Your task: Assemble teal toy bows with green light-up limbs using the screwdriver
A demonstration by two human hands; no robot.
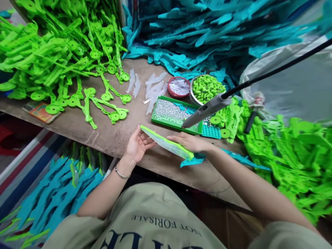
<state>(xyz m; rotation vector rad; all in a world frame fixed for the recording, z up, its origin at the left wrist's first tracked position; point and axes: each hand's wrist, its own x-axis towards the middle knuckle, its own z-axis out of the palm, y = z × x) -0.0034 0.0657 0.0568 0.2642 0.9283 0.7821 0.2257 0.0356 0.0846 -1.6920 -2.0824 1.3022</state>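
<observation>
A long green piece with a translucent blade along its side [167, 144] spans both hands above the front edge of the brown table [135, 117]. My left hand [137, 143] is at its left end, palm up, the fingers behind the piece and the thumb at its tip. Near the right end, my right hand [189, 141] grips it from above. Under the right end lies a teal part [192, 161]. Behind my right hand sits a green tray of small metal pieces [169, 112], and the tip of a hanging grey tool [204, 112] is over it.
Green parts [52, 58] pile up at the left, more [301, 162] at the right. Teal parts [215, 31] fill the back. A red basket [178, 87], a bowl of green pieces [207, 88] and translucent blades [155, 88] stand mid-table. A striped bag [28, 166] is at the lower left.
</observation>
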